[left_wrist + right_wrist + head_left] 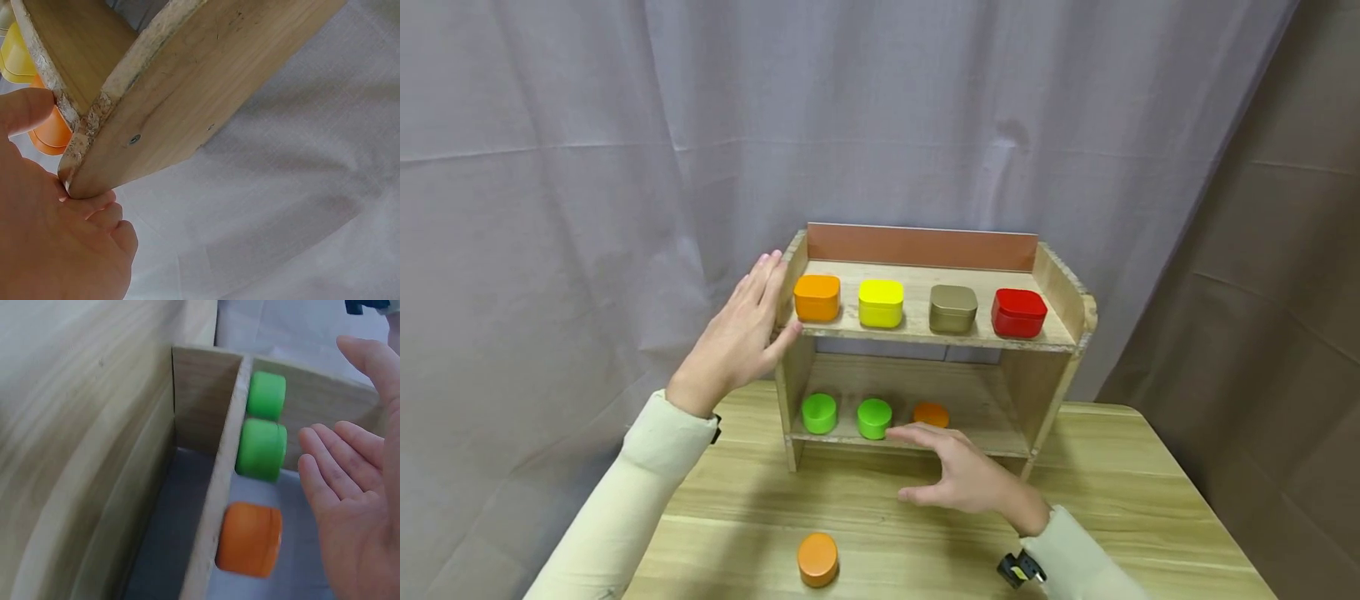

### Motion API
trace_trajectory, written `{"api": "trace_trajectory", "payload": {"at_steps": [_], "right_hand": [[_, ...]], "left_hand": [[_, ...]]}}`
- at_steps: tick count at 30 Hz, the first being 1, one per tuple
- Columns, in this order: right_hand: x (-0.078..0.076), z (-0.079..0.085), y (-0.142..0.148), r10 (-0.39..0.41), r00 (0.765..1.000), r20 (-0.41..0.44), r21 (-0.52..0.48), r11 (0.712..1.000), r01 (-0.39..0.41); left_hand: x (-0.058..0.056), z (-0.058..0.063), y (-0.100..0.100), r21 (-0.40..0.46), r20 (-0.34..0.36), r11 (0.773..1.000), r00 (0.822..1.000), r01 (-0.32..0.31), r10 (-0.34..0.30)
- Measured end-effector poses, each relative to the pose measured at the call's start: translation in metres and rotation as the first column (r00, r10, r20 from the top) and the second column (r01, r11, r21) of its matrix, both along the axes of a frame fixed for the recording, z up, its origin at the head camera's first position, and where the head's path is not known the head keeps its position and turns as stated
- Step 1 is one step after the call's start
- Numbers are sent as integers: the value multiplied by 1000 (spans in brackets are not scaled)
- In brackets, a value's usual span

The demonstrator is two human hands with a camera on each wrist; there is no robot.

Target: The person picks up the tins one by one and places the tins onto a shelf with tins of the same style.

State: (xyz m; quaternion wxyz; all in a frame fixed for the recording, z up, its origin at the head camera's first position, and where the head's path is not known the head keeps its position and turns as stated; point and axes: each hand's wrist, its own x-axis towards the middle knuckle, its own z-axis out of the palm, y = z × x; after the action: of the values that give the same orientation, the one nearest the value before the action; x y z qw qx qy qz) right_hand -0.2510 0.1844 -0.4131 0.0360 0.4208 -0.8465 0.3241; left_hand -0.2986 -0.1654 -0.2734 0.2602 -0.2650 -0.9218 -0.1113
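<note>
My left hand (737,333) holds the left side panel of a small wooden shelf rack (910,339). In the left wrist view its thumb (31,109) is against the front edge and the other fingers touch the panel's outer side. My right hand (962,471) is in front of the lower shelf, fingers apart and nothing between them. Two round green containers (819,413) (874,418) and a round orange container (931,414) stand on that lower shelf, the orange one partly behind the right hand. In the right wrist view the right hand (356,481) appears apart from them.
Along the upper shelf stand rounded-square boxes: orange (817,298), yellow (881,303), olive-brown (952,309) and red (1018,313). Another round orange container (817,560) is on the wooden table (722,517) near the front. Grey curtain (880,108) hangs behind.
</note>
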Motion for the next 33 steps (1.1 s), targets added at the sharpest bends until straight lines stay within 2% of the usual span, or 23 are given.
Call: {"api": "trace_trajectory", "payload": {"at_steps": [8,12,19,22,28,33], "right_hand": [[3,-18,-19,28,993,111,36,999,-32],[3,-31,-30,54,994,96,54,997,-60],[8,-54,-50,111,982,151,108,986,-128],[10,-64,-58,127,981,148,141,979,-148],[14,-79,-74,148,981,124,177,970,-168],[14,-89,-82,191,972,139,171,962,-214]], "left_hand": [[1,0,1,-5,-2,1000,1000,-1,1],[1,0,1,-1,2,1000,1000,-2,2],[1,1,1,0,-5,1000,1000,-1,1],[1,1,1,-1,-3,1000,1000,-1,1],[1,1,0,0,-1,1000,1000,3,-3],[0,1,0,2,-6,1000,1000,7,-7]]}}
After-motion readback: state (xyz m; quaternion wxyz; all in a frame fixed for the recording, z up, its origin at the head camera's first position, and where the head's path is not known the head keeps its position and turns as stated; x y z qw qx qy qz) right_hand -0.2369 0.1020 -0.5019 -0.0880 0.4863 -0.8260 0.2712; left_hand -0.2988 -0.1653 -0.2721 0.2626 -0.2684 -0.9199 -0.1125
